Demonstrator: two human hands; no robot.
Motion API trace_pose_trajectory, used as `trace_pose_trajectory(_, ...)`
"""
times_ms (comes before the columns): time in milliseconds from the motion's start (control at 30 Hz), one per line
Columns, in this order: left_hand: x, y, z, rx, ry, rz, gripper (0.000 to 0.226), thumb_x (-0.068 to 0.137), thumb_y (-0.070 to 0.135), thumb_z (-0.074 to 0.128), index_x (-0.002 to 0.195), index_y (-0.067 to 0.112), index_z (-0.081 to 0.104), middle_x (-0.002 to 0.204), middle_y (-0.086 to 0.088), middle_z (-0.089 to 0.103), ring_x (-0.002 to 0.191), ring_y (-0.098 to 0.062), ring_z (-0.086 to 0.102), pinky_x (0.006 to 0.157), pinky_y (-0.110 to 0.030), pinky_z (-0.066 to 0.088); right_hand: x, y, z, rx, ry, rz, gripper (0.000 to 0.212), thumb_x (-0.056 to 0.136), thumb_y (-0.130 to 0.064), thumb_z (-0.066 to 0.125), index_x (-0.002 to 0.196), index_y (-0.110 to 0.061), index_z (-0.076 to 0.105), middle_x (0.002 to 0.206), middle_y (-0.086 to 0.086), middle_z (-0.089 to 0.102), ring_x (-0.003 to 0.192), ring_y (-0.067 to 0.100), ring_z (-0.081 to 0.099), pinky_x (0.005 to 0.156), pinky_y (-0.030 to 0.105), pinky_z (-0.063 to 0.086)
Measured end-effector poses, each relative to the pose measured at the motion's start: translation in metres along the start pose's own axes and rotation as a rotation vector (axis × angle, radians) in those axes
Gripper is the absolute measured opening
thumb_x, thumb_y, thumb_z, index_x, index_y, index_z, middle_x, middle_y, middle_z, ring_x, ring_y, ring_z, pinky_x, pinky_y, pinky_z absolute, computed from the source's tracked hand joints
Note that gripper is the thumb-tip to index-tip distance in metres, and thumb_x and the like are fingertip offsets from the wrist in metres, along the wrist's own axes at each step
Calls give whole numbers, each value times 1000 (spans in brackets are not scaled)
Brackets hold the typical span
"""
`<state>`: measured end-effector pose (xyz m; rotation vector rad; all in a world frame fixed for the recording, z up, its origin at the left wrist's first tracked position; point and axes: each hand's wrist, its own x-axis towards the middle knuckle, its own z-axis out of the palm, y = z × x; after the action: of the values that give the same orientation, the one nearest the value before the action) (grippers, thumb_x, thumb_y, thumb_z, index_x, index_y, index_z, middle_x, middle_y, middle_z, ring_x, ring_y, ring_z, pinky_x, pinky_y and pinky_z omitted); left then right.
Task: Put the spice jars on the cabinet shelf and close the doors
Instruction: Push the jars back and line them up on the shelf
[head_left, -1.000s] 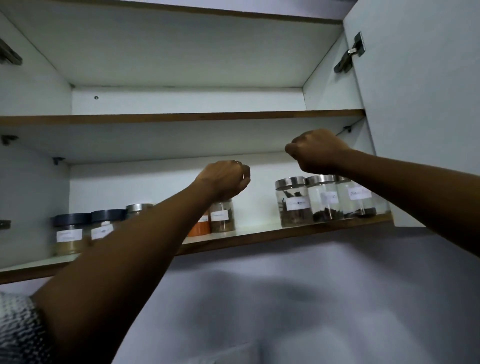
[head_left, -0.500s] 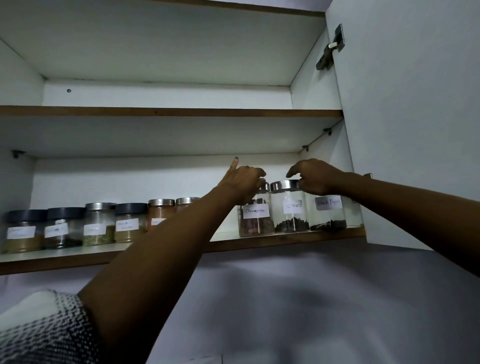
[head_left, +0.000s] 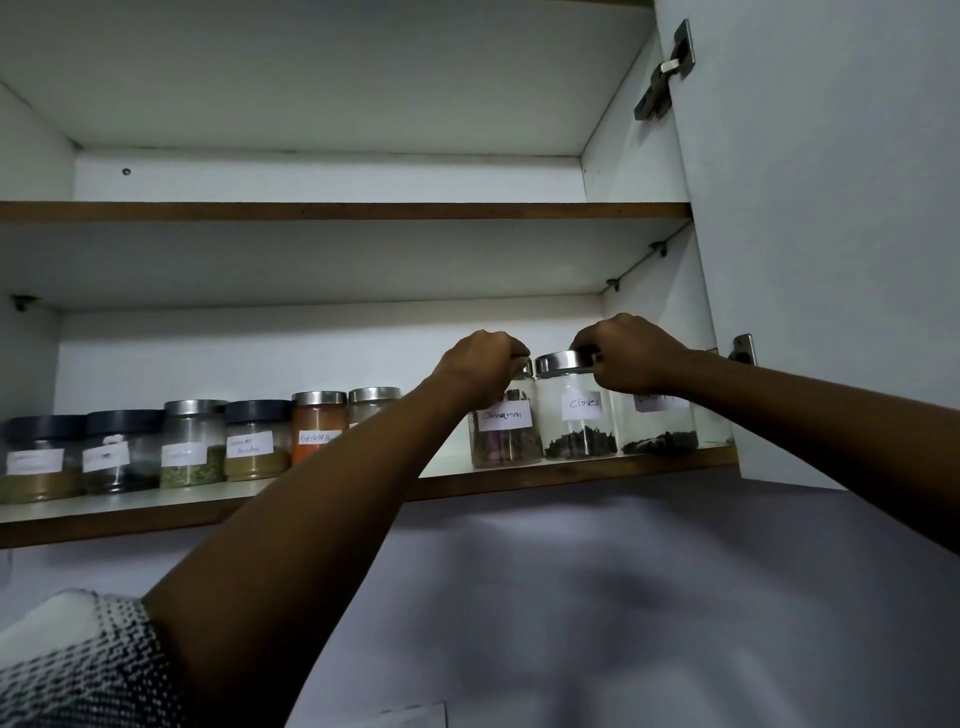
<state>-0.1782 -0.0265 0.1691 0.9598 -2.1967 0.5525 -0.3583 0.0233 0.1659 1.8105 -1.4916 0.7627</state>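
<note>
left hand (head_left: 480, 364) curled over cinnamon jar (head_left: 505, 434) lid, right hand (head_left: 626, 353) pinching cloves jar (head_left: 576, 410) lid just beside. both on shelf (head_left: 519, 480) under the hands, likely being nudged into line. door (head_left: 831, 234) open right.

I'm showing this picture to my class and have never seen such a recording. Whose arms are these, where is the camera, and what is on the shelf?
No machine here: a person wears a camera on the head, looking up along both bare arms. The lower shelf of an open cabinet holds a row of labelled spice jars. The left hand grips the top of the cinnamon jar; the right hand grips the lid of the cloves jar. The right door stands open.
</note>
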Motion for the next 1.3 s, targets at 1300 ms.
trace_pose_trajectory(1300,34,-143,62,62,-81,-134,42,100,5,35,140,14,45,145,-10,46,129,-30,46,102,-34,38,102,-62,127,11,-108,-6,11,78,2,50,82,-7,48,100,18,60,81,27,47,68,30,37)
